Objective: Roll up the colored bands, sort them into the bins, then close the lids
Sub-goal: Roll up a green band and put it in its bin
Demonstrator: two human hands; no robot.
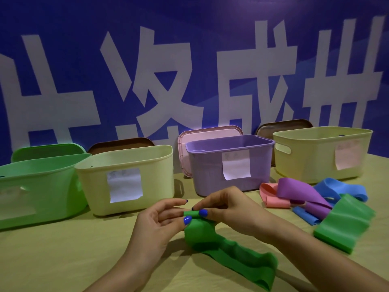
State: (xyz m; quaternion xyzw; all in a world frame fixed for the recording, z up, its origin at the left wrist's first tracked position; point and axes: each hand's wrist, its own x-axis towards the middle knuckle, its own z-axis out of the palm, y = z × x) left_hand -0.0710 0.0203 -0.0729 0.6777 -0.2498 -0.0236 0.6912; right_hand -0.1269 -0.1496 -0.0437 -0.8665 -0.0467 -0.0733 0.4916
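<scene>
The green band (221, 247) is pinched at its barely started roll by the left hand (160, 220) and right hand (223, 207); the springy coil could be lost if either pinch were eased.

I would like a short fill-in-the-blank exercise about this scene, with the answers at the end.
1. Both hands, left hand and right hand, roll the end of a ____ band.
2. The number of bins on the table is ____.
3. The pink lid leans behind the ____ bin.
4. All the bins are ____, lids off.

Answers: green; four; purple; open
</scene>
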